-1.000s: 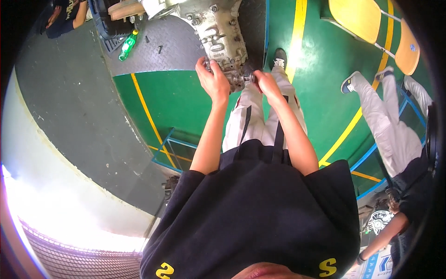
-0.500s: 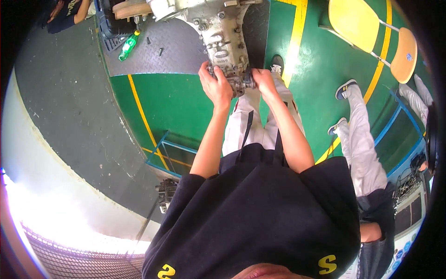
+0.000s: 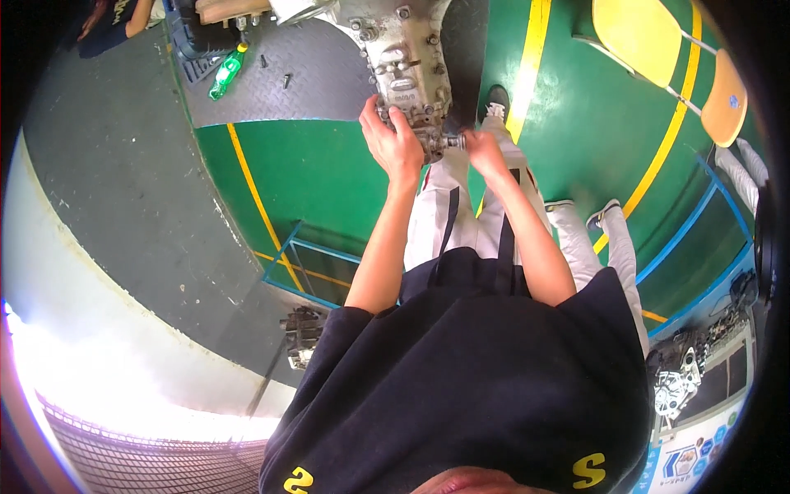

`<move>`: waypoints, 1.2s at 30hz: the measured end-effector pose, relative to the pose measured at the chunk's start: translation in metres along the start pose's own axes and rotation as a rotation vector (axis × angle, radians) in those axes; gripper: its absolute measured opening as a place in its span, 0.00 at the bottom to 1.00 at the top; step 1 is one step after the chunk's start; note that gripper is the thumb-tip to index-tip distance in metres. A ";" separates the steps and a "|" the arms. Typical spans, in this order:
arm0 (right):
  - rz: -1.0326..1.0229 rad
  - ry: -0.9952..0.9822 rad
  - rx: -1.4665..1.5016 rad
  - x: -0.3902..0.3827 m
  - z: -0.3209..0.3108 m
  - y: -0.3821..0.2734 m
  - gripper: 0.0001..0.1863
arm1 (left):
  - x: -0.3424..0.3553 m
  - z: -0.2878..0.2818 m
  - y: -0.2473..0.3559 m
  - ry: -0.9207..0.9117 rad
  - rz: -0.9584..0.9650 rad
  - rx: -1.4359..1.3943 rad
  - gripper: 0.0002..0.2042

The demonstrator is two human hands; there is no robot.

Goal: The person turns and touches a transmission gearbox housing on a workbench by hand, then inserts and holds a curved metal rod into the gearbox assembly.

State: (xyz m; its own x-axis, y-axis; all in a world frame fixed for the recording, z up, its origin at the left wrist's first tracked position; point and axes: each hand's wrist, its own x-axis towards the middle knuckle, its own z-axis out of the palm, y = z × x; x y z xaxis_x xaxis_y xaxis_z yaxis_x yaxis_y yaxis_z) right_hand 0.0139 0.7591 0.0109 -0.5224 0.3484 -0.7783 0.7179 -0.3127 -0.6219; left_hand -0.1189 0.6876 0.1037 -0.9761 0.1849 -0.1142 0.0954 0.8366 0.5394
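A silver metal gearbox housing (image 3: pixel 399 58) with bolts along its body extends down from the top of the view to a narrower end with fittings. My left hand (image 3: pixel 393 144) is closed around the left side of that lower end, fingers wrapped over it. At its right, my right hand (image 3: pixel 484 152) has curled fingers on the outer end of a short protruding metal shaft (image 3: pixel 451 142); its fingertips are slightly blurred.
Steel plate (image 3: pixel 247 99) under the housing, with loose bolts, green bottle (image 3: pixel 226 74) and black case (image 3: pixel 197 33). Yellow chair (image 3: pixel 634 37) upper right, blue rail (image 3: pixel 699 206), engine parts (image 3: pixel 304 337). Co-workers at upper left (image 3: pixel 115 25) and behind me at right (image 3: pixel 576 235).
My hands and the housing's lower end sit slightly further right in the picture. My right hand has shifted a little outward. The co-worker's legs at right have moved leftward, behind me.
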 end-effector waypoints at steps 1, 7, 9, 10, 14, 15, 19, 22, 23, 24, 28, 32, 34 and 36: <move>0.137 -0.002 0.161 -0.009 0.002 0.004 0.23 | 0.000 0.000 -0.002 -0.032 -0.013 0.002 0.19; -0.066 0.003 -0.100 0.032 -0.011 -0.015 0.23 | 0.003 -0.037 -0.028 -0.273 -0.219 -0.444 0.25; -0.180 0.017 -0.164 0.041 -0.012 -0.018 0.26 | -0.008 -0.060 -0.042 -0.381 -0.299 -0.497 0.30; -0.138 0.024 -0.195 0.041 -0.013 -0.016 0.26 | -0.015 -0.067 -0.048 -0.378 -0.308 -0.498 0.30; -0.087 -0.057 -0.140 0.010 -0.009 0.005 0.26 | -0.045 -0.075 -0.066 -0.579 0.026 -0.211 0.40; -0.076 -0.052 -0.079 0.002 -0.005 0.010 0.25 | -0.050 -0.073 -0.068 -0.569 -0.008 -0.233 0.41; -0.096 -0.007 -0.001 -0.005 -0.001 0.018 0.25 | -0.058 -0.060 -0.069 -0.502 -0.126 -0.383 0.41; -0.116 -0.031 -0.113 0.015 -0.008 0.011 0.27 | -0.056 -0.057 -0.068 -0.476 -0.158 -0.395 0.40; -0.163 -0.016 -0.156 0.025 -0.011 0.007 0.27 | -0.056 -0.057 -0.068 -0.461 -0.148 -0.381 0.40; -0.221 0.009 -0.205 0.031 -0.013 0.004 0.27 | -0.055 -0.057 -0.068 -0.457 -0.156 -0.386 0.40; -0.320 0.101 -0.133 0.038 -0.007 -0.002 0.26 | -0.056 -0.056 -0.070 -0.448 -0.139 -0.369 0.40; -0.337 0.111 -0.148 0.008 0.003 0.012 0.25 | -0.058 -0.054 -0.070 -0.422 -0.161 -0.397 0.40; -0.018 0.042 -0.102 0.005 0.001 0.015 0.23 | -0.058 -0.054 -0.070 -0.418 -0.170 -0.399 0.40; -0.262 0.088 -0.211 0.023 -0.001 0.008 0.24 | -0.058 -0.054 -0.072 -0.416 -0.175 -0.393 0.40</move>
State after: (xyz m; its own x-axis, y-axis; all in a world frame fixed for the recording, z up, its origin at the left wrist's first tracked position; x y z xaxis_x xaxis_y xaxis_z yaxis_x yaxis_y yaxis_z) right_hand 0.0083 0.7658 -0.0120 -0.6668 0.4702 -0.5782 0.6486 -0.0159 -0.7609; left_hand -0.0797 0.5889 0.1160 -0.8049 0.3142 -0.5034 -0.2165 0.6343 0.7422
